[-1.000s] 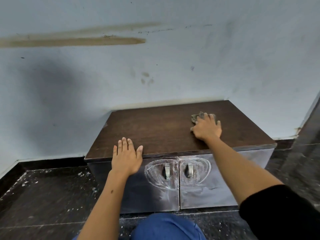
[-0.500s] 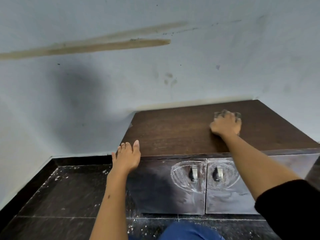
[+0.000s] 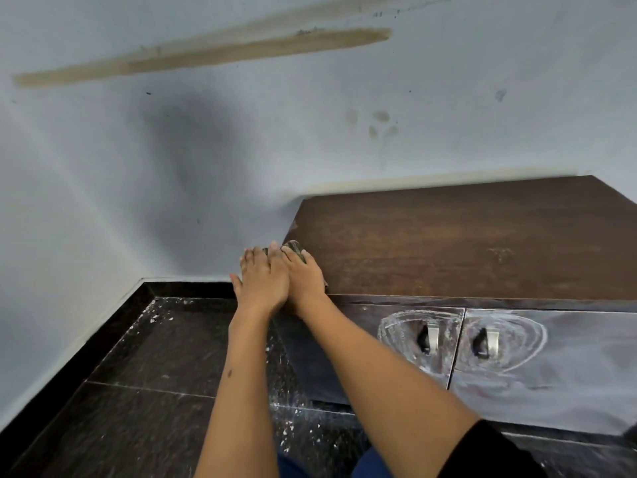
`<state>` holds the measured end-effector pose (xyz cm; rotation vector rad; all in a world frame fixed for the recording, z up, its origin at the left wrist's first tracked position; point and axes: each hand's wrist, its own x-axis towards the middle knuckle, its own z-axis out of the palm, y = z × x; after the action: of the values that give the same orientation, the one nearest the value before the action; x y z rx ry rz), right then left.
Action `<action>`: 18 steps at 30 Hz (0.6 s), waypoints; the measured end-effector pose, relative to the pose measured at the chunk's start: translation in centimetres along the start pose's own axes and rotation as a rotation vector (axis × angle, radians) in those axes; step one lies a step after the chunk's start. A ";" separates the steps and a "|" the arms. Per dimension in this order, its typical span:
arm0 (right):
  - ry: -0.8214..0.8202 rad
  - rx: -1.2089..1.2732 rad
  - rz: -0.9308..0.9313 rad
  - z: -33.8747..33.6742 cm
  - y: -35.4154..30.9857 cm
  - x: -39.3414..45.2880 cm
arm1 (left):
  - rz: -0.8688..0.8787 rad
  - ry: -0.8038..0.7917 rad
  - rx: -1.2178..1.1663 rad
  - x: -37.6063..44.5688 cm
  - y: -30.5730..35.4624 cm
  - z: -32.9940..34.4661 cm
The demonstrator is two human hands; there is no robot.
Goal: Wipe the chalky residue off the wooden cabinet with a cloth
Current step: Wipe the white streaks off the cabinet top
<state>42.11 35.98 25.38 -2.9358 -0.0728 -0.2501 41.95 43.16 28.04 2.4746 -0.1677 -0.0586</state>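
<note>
The dark wooden cabinet [image 3: 465, 243] stands against the wall, and its brown top looks mostly free of powder. My right hand [image 3: 305, 276] is at the top's front left corner, fingers bent over a small grey cloth [image 3: 295, 247] that peeks out past the fingertips. My left hand [image 3: 263, 281] lies with straight fingers against the right hand, just off the cabinet's left edge. White chalky swirls cover the left door [image 3: 406, 334] and the right door [image 3: 531, 343] around their metal handles.
A pale wall with brown streaks rises behind and to the left. The dark tiled floor [image 3: 165, 353] carries white specks beside the cabinet. My blue-clad knee [image 3: 362, 465] sits at the bottom edge.
My right hand slid the cloth from the top's right middle to its front left corner. The left hand left the front edge and now touches the right hand. The view swung left.
</note>
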 end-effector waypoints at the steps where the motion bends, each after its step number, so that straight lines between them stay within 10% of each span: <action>1: -0.011 0.009 -0.021 -0.2 0.4 0.5 | 0.005 0.003 -0.009 0.1 0.3 0.3; 18: -0.042 0.037 0.173 -1.0 10.7 13.8 | 0.177 -0.102 -0.070 3.5 4.3 5.7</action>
<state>56.28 25.71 26.67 -2.8888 0.1675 -0.1591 44.44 35.81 26.18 2.3783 -0.4198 -0.1135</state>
